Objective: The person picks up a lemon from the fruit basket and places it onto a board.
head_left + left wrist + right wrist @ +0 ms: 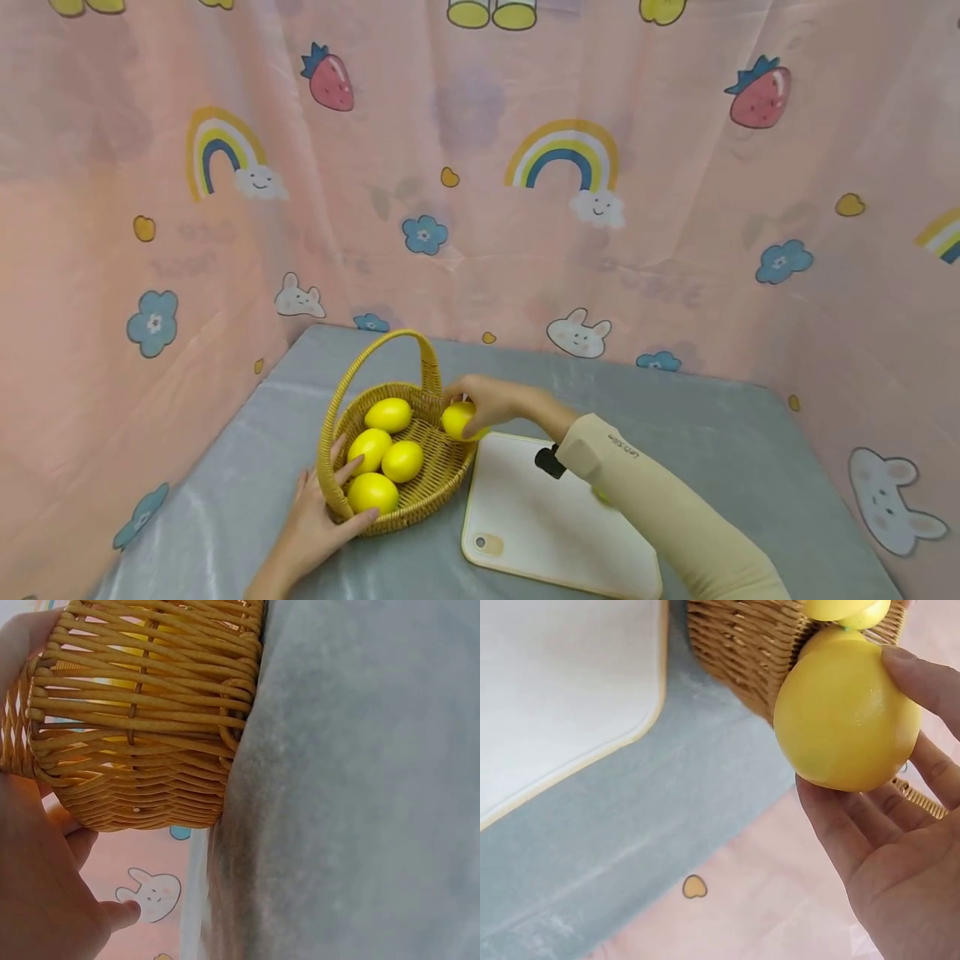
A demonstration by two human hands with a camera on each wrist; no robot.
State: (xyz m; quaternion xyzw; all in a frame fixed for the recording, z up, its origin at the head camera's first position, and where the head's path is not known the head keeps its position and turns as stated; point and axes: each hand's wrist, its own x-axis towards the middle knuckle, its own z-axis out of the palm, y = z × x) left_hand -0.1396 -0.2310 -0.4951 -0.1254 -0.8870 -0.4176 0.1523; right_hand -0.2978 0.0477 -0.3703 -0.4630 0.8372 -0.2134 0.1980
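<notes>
A wicker basket (431, 492) with a tall handle holds several yellow lemons (388, 415). At its left rim the left hand (311, 521) grips the wicker, thumb and fingers around the base of the handle; the left wrist view shows that hand (45, 862) against the woven side (142, 765). The right hand (483, 402) holds one lemon (456, 421) at the basket's right rim. In the right wrist view its thumb and fingers (840, 829) pinch this lemon (847, 712) beside the wicker wall (742, 645).
A white board (547, 517) with a light yellow edge lies right of the basket, partly under the right forearm. A bit of something yellow (602, 497) shows beside the sleeve on it. Grey cloth (225, 500) covers the table; a pink patterned curtain (480, 275) hangs around it.
</notes>
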